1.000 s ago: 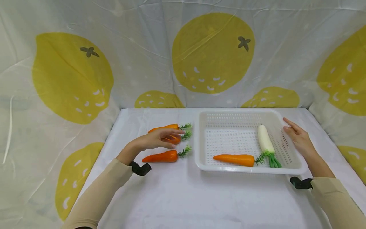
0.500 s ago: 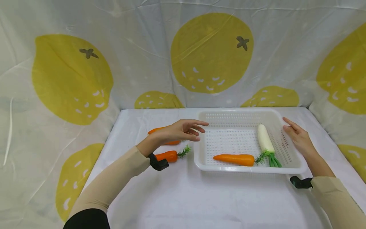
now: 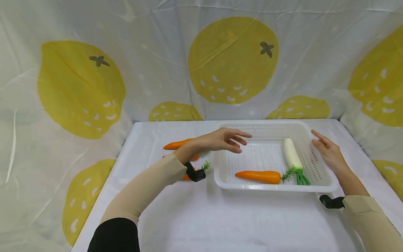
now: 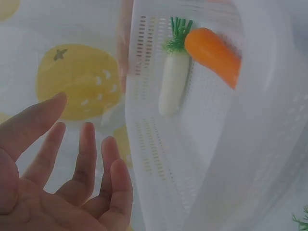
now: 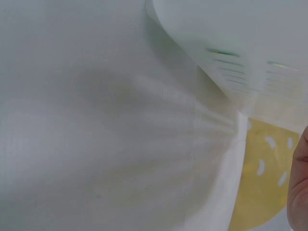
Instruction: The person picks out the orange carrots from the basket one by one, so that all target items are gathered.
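My left hand (image 3: pixel 225 139) hovers over the left part of a white perforated plastic basket (image 3: pixel 270 187), fingers spread and slightly bent, holding nothing. In the left wrist view, that hand (image 4: pixel 72 192) shows its palm and loose fingers beside the basket wall. Inside the basket lie an orange carrot (image 3: pixel 258 176) near the front and a white radish (image 3: pixel 291 152) with green stems at the right. My right hand (image 3: pixel 330 154) rests against the basket's right rim with fingers extended; only its edge (image 5: pixel 299 187) enters the right wrist view.
Left of the basket, several carrots lie on the white table: a far one (image 3: pixel 176 144), a middle one (image 3: pixel 195 158) and a near one (image 3: pixel 185 177), partly hidden by my left arm. A lemon-print curtain (image 3: pixel 233 59) hangs behind the table.
My left hand has moved rightward from above the loose carrots to above the basket's left part, empty throughout. The right hand and basket have stayed in place.
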`<action>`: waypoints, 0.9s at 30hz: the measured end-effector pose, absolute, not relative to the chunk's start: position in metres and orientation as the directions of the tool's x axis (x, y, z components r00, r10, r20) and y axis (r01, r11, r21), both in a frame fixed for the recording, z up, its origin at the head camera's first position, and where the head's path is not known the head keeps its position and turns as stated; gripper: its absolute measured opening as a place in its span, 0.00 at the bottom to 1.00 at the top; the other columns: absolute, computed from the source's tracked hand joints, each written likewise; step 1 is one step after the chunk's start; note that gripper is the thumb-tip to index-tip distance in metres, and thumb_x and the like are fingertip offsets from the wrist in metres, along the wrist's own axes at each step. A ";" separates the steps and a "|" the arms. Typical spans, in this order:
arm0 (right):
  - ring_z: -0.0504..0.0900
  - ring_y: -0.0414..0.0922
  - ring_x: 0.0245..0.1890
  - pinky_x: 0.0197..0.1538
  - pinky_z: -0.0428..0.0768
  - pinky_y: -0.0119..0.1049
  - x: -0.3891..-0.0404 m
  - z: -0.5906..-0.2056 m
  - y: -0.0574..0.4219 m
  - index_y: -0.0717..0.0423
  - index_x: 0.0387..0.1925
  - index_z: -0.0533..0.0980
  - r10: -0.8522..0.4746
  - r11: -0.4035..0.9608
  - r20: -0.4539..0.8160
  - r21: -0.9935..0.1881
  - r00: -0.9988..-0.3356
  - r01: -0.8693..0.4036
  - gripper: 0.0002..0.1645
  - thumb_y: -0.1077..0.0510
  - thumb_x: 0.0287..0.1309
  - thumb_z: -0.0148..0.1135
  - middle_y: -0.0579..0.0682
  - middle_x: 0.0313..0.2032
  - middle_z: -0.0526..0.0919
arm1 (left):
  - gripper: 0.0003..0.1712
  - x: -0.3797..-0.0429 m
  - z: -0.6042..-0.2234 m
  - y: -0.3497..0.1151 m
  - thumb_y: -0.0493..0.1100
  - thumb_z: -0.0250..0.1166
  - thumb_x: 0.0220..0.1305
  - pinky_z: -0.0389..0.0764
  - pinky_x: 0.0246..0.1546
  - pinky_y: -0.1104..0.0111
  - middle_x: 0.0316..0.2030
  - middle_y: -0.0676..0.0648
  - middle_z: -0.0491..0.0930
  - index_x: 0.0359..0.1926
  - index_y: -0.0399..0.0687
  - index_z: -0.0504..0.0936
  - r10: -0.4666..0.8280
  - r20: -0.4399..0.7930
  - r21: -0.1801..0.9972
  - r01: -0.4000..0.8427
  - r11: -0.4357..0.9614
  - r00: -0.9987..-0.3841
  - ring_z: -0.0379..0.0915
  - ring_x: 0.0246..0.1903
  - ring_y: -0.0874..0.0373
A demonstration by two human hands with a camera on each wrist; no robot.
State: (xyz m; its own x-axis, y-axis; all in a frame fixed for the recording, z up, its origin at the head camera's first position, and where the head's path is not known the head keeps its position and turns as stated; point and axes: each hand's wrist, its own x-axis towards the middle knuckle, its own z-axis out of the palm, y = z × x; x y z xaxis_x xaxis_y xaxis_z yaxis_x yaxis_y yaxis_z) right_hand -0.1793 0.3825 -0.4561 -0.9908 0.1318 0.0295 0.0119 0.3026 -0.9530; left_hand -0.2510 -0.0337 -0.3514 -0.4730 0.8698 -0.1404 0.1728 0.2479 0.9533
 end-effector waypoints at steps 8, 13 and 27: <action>0.75 0.25 0.34 0.34 0.76 0.19 -0.178 -0.456 0.383 0.42 0.76 0.59 0.125 0.297 0.038 -0.955 -0.991 0.001 0.33 0.50 0.74 0.53 0.29 0.34 0.76 | 0.33 -0.260 -0.357 -0.003 0.35 0.67 0.66 0.78 0.54 0.66 0.58 0.47 0.79 0.71 0.50 0.71 0.877 -0.152 0.952 0.170 0.254 -0.456 0.79 0.53 0.58; 0.75 0.26 0.34 0.34 0.76 0.19 -0.178 -0.456 0.384 0.42 0.77 0.59 0.120 0.293 0.038 -0.956 -0.992 -0.001 0.33 0.50 0.75 0.53 0.29 0.35 0.76 | 0.33 -0.266 -0.366 0.015 0.34 0.66 0.66 0.76 0.55 0.68 0.58 0.46 0.79 0.71 0.48 0.70 0.880 -0.185 0.955 0.131 0.265 -0.437 0.80 0.51 0.57; 0.75 0.26 0.34 0.34 0.74 0.18 -0.179 -0.452 0.380 0.46 0.76 0.60 0.133 0.261 0.044 -0.965 -0.990 -0.008 0.31 0.55 0.75 0.52 0.29 0.34 0.77 | 0.34 -0.269 -0.403 0.064 0.34 0.69 0.64 0.73 0.55 0.71 0.63 0.44 0.75 0.70 0.48 0.72 0.895 -0.314 0.923 0.119 0.366 -0.315 0.65 0.67 0.47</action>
